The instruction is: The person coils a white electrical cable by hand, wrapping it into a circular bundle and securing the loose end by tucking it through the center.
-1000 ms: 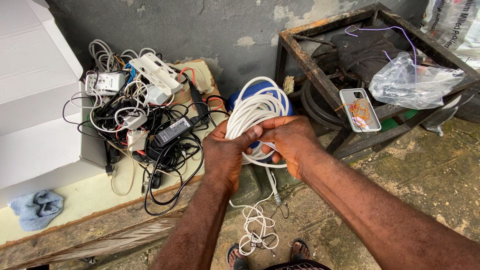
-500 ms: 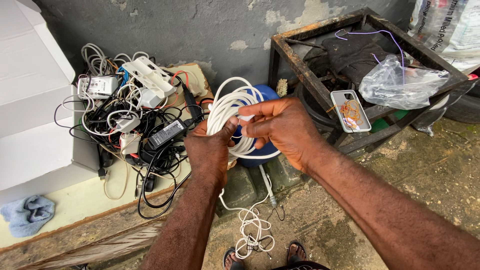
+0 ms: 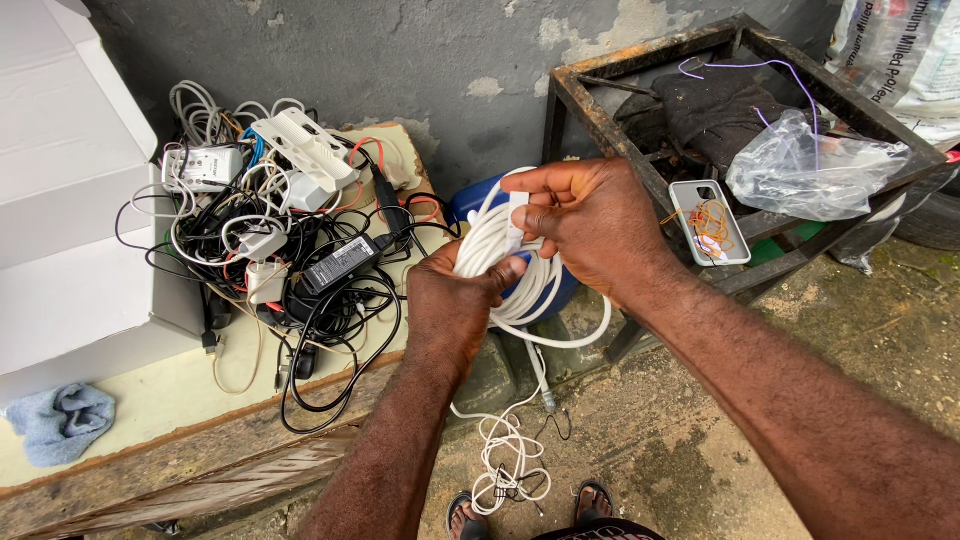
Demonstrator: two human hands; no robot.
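The left hand [image 3: 450, 310] is closed around the near side of a coil of white cable [image 3: 500, 262], thumb pressed over the loops so the bundle keeps its shape. The right hand [image 3: 590, 225] is partly closed just above it, thumb and forefinger pinching one strand at the far top of the coil while the other fingers curl loosely; that grip seems suited to guiding a turn onto the bundle. The coil sits mid-scene, held in the air in front of a blue container [image 3: 475, 200], and its loose tail [image 3: 510, 465] hangs down to a tangle on the concrete floor near the person's sandalled feet.

To the left, a pile of black and white cables, adapters and a white power strip [image 3: 305, 145] lies heaped on a pale board, beside an open white box [image 3: 70, 200] and a blue cloth [image 3: 60, 420]. To the right, a rusty metal frame [image 3: 600, 110] carries a phone case [image 3: 710, 220] and a clear plastic bag [image 3: 815, 165].

The coil hides most of the blue container, the palms hide how many loops are gripped, and the cable's end cannot be picked out.
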